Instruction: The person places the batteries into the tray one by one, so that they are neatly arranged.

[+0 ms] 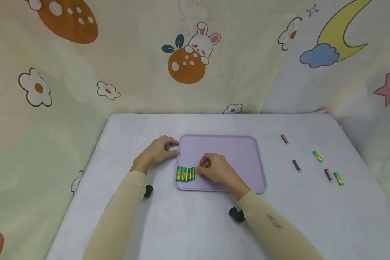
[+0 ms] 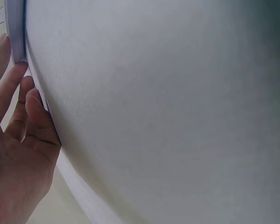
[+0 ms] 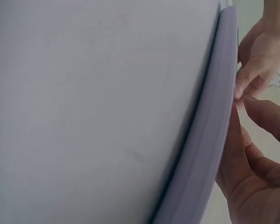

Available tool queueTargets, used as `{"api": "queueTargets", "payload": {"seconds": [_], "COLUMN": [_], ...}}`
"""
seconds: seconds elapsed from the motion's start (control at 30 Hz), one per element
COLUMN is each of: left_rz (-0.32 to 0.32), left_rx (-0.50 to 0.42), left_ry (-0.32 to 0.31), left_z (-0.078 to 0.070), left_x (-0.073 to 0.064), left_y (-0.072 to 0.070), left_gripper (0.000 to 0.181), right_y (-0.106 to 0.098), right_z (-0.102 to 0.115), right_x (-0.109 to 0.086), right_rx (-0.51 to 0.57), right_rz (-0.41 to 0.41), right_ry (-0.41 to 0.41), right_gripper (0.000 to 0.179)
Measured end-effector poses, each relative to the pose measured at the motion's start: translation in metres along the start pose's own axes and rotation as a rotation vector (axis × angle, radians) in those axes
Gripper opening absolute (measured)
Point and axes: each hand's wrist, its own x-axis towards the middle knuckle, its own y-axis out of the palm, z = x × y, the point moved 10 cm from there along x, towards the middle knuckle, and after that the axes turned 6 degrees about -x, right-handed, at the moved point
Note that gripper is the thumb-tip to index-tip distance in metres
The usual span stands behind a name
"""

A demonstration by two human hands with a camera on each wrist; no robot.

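Observation:
Several green-and-gold batteries (image 1: 185, 174) lie side by side in a row at the near left corner of a lilac tray (image 1: 230, 146). My left hand (image 1: 159, 149) is at the tray's left side, thumb and fingertips against the rim. In the left wrist view, the fingers (image 2: 19, 100) reach along that rim, slightly bent. Over the tray, my right hand (image 1: 216, 168) has its fingertips right beside the row's right end. In the right wrist view its thumb (image 3: 266, 114) and fingers are loosely bent, with no battery showing between them; the tray wall partly hides the fingertips.
To the right of the tray, dark-and-copper batteries (image 1: 284, 139) and green ones (image 1: 317, 156) lie scattered on the white-covered table (image 1: 188, 224). A patterned cloth (image 1: 133, 54) hangs behind the table. Black wrist gear (image 1: 236, 215) shows below the right forearm.

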Motion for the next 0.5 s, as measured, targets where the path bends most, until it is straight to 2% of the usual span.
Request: {"api": "queueTargets", "payload": {"seconds": [0.27,0.5], "left_rz": [0.0,-0.009], "left_rx": [-0.001,-0.005], "left_ry": [-0.048,-0.046], "left_z": [0.003,0.002], "left_x": [-0.002,-0.001], "left_y": [0.004,0.003], "left_gripper": [0.049,0.048], "right_y": [-0.029,-0.056], "right_z": [-0.019,-0.028], "right_x": [-0.017,-0.025], "right_rx": [0.025,-0.024], "right_rz": [-0.006,-0.022], "right_ry": [-0.041,-0.168], "right_gripper": [0.016,0.016]}}
